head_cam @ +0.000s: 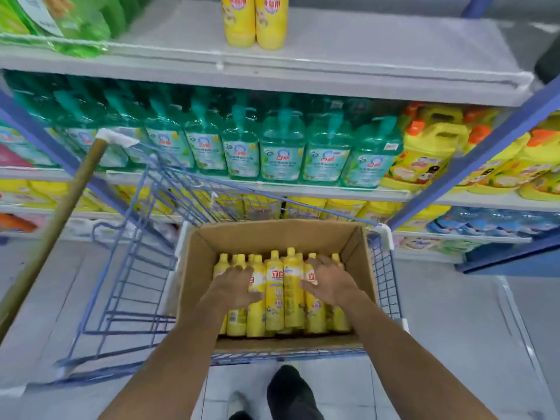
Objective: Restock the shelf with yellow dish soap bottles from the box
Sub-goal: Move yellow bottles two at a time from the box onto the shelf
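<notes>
Red "立白" marks the yellow bottles (274,298) in the box (272,234); teal pump bottles (281,153) read "白猫".

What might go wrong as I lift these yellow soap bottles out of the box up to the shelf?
1. The left hand and right hand rest on tightly packed yellow dish soap bottles in the cardboard box; scooping several at once may drop one.
2. The two yellow bottles on the top shelf stand unbraced, so a nudge could topple them.

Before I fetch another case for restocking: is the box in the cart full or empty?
Well stocked: yellow bottles span the box side to side; whether more lie beneath, cannot tell.
</notes>
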The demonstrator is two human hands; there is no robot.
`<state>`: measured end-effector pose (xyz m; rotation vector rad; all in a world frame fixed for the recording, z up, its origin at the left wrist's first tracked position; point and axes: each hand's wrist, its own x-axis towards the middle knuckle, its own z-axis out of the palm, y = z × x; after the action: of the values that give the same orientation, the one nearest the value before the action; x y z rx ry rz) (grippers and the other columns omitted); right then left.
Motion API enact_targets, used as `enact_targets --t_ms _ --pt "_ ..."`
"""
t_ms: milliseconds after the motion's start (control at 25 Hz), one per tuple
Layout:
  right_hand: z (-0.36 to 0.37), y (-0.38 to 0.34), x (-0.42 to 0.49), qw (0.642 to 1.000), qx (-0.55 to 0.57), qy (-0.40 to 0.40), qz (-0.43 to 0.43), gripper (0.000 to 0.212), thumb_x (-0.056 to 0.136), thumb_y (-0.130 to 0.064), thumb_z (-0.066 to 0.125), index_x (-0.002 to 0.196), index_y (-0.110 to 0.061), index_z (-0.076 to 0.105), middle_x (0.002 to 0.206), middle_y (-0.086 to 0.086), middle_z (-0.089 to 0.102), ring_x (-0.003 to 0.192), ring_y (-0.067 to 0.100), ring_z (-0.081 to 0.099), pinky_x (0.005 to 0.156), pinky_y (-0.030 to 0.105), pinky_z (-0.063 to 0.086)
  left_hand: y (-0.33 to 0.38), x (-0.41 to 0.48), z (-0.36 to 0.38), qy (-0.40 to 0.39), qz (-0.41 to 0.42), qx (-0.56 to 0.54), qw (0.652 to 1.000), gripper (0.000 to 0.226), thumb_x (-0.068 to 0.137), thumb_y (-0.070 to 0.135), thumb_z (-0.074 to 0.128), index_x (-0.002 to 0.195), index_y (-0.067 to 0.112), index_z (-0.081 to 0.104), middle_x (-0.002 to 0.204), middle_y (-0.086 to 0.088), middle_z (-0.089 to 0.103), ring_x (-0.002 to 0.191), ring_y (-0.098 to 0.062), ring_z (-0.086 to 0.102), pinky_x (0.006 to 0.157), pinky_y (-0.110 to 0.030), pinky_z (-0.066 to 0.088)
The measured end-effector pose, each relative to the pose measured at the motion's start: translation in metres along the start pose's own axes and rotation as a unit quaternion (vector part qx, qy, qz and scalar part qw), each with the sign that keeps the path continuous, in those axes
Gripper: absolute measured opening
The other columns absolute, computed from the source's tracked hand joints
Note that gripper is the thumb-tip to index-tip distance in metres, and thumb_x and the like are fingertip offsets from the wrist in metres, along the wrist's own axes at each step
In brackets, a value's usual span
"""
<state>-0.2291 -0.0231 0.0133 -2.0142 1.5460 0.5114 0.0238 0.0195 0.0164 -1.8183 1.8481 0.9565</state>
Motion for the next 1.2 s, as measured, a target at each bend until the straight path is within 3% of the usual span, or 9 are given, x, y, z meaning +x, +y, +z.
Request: enact_targets --t_ms 320,480,680,760,1000,1080,1200 --pt "0.042 0.055 0.073 0.994 0.074 -0.063 0.038 0.071 0.087 -0.068 0.047 0.134 -0.015 0.047 0.138 0.011 0.054 0.134 0.033 0.043 0.102 0.048 0.046 -0.022 0.06 0.015 -0.03 -0.071 -0.065 0.995 0.085 0.088 0.065 0.057 0.151 0.014 0.033 0.148 -0.012 0.042 0.135 -0.033 0.043 0.103 -0.047 0.045" --pt "0.057 0.065 0.098 0.989 0.106 -0.07 0.07 0.056 0.09 -0.059 0.055 0.124 -0.015 0.056 0.126 0.01 0.056 0.12 0.032 0.053 0.096 0.042 0.048 -0.043 0.095 0.018 -0.032 -0.072 -0.105 0.991 0.09 0.075 0.081 0.048 0.136 0.015 0.047 0.129 -0.009 0.055 0.121 -0.031 0.055 0.094 -0.046 0.049" --pt "0.079 0.07 0.128 0.983 0.148 -0.054 0.092 0.056 0.091 -0.049 0.063 0.132 -0.013 0.052 0.128 0.011 0.055 0.121 0.028 0.053 0.094 0.036 0.045 -0.05 0.148 0.026 -0.019 -0.086 -0.14 0.986 0.067 0.093 0.046 0.064 0.141 0.005 0.042 0.142 -0.015 0.048 0.13 -0.031 0.048 0.101 -0.04 0.044" --pt "0.088 0.071 0.143 0.979 0.172 -0.046 0.103 0.053 0.091 -0.046 0.067 0.13 -0.012 0.054 0.123 0.01 0.058 0.112 0.026 0.059 0.089 0.033 0.045 -0.054 0.167 0.039 -0.003 -0.102 -0.14 0.985 0.063 0.093 0.039 0.067 0.141 0.005 0.043 0.141 -0.017 0.05 0.13 -0.032 0.048 0.1 -0.04 0.043" --pt "0.105 0.072 0.17 0.962 0.232 0.009 0.144 0.053 0.079 -0.038 0.082 0.119 -0.012 0.06 0.116 0.01 0.068 0.108 0.03 0.064 0.088 0.037 0.053 -0.066 0.198 0.056 0.037 -0.153 -0.175 0.972 0.038 0.078 0.029 0.08 0.106 0.01 0.061 0.108 -0.012 0.068 0.105 -0.032 0.064 0.077 -0.035 0.051" --pt "0.107 0.075 0.174 0.952 0.266 0.0 0.15 0.057 0.075 -0.039 0.086 0.12 -0.015 0.062 0.119 0.005 0.069 0.109 0.026 0.065 0.089 0.034 0.053 -0.071 0.202 0.054 0.04 -0.17 -0.192 0.966 0.039 0.069 0.033 0.084 0.095 0.014 0.063 0.103 -0.01 0.07 0.101 -0.031 0.065 0.077 -0.034 0.053" --pt "0.108 0.077 0.171 0.944 0.292 -0.022 0.15 0.067 0.069 -0.039 0.089 0.126 -0.014 0.063 0.123 0.001 0.069 0.11 0.019 0.064 0.081 0.024 0.045 -0.075 0.201 0.057 0.014 -0.163 -0.197 0.967 0.049 0.064 0.041 0.085 0.101 0.018 0.061 0.108 -0.007 0.067 0.107 -0.031 0.063 0.084 -0.036 0.054"
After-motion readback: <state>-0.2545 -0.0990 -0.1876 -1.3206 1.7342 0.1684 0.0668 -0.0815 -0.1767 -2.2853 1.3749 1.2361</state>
